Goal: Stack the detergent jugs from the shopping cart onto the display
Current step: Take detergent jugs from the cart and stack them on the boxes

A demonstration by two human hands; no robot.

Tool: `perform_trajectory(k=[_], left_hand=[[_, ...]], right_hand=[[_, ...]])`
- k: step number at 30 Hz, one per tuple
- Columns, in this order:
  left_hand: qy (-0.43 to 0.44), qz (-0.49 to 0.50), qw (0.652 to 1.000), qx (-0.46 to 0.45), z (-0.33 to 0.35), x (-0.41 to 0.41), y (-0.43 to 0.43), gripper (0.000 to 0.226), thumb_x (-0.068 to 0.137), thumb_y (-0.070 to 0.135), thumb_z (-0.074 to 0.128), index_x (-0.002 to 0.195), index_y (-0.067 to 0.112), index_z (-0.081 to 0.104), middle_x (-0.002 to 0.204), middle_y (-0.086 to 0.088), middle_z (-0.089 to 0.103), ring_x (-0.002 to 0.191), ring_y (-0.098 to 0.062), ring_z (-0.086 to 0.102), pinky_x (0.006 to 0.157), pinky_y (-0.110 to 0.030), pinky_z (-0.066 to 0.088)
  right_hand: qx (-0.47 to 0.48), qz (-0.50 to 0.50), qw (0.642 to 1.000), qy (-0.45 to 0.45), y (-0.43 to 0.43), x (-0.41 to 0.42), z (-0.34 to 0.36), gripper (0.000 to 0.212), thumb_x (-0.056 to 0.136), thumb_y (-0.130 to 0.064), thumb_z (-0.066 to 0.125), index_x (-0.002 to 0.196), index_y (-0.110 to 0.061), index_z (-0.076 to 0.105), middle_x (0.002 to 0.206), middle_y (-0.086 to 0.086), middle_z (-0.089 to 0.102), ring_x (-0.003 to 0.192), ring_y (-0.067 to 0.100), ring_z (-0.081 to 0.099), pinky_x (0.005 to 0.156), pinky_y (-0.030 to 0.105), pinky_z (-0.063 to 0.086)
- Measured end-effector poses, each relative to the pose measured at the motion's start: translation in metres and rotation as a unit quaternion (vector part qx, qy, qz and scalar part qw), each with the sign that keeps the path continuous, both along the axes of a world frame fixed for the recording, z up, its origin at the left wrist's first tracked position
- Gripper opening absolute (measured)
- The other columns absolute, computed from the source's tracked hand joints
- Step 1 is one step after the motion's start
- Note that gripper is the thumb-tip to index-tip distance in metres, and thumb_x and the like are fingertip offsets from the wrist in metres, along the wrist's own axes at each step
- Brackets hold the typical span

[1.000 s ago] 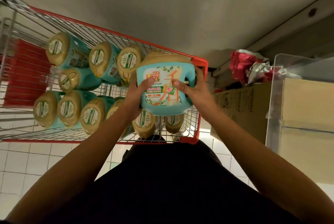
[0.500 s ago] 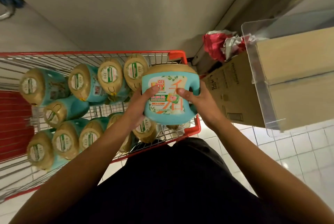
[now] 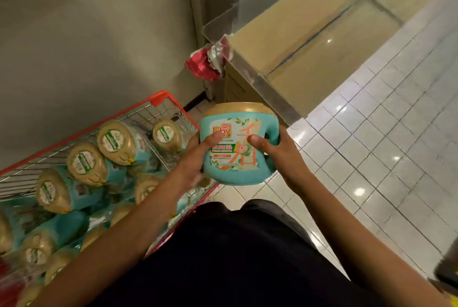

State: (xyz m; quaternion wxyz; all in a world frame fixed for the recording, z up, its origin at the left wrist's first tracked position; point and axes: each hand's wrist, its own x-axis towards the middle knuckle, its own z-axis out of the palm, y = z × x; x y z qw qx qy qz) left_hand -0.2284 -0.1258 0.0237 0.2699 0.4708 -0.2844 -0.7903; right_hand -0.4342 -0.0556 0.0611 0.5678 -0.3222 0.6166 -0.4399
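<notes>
A teal detergent jug (image 3: 236, 147) with a tan cap and a printed label is held up in front of me, past the cart's right corner. My left hand (image 3: 197, 158) grips its left side, thumb across the label. My right hand (image 3: 280, 155) grips its right side at the handle. The red-framed wire shopping cart (image 3: 162, 98) at lower left holds several more jugs (image 3: 116, 142) lying on their sides. The display (image 3: 304, 41), a cardboard stack behind a clear plastic guard, stands at upper right.
A grey wall panel (image 3: 99, 41) rises behind the cart. Red and white crumpled packaging (image 3: 204, 64) sits wedged between the wall and the display. White floor tiles (image 3: 386, 158) spread to the right. My dark clothing (image 3: 235, 257) fills the bottom centre.
The view has swung right: the cart slid to lower left and the display came nearer at upper right. The jug, still in both hands, now hangs beyond the cart's corner over the floor.
</notes>
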Motion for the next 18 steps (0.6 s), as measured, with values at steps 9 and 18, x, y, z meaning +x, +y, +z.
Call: perform_trajectory(k=[9, 18], left_hand=[[0.012, -0.075, 0.997, -0.018, 0.017, -0.129, 0.073, 0.102, 0.052, 0.053, 0.102, 0.136, 0.012, 0.061, 0.128, -0.021, 0.073, 0.112, -0.038, 0.074, 0.088, -0.054, 0.064], [0.019, -0.188, 0.982, -0.017, 0.011, -0.246, 0.126, 0.072, 0.06, 0.055, 0.098, 0.121, 0.023, 0.077, 0.124, -0.018, 0.076, 0.109, -0.033, 0.077, 0.08, -0.043, 0.065]], right_hand=[[-0.016, -0.072, 0.997, 0.03, 0.104, -0.117, 0.007, 0.047, 0.079, -0.068, 0.081, 0.117, -0.046, 0.065, 0.116, -0.003, 0.079, 0.1, 0.022, 0.08, 0.08, 0.04, 0.067], [0.013, -0.162, 0.985, 0.053, 0.192, -0.221, 0.004, 0.076, 0.083, -0.057, 0.079, 0.141, -0.015, 0.053, 0.128, 0.006, 0.073, 0.111, 0.026, 0.076, 0.095, 0.057, 0.061]])
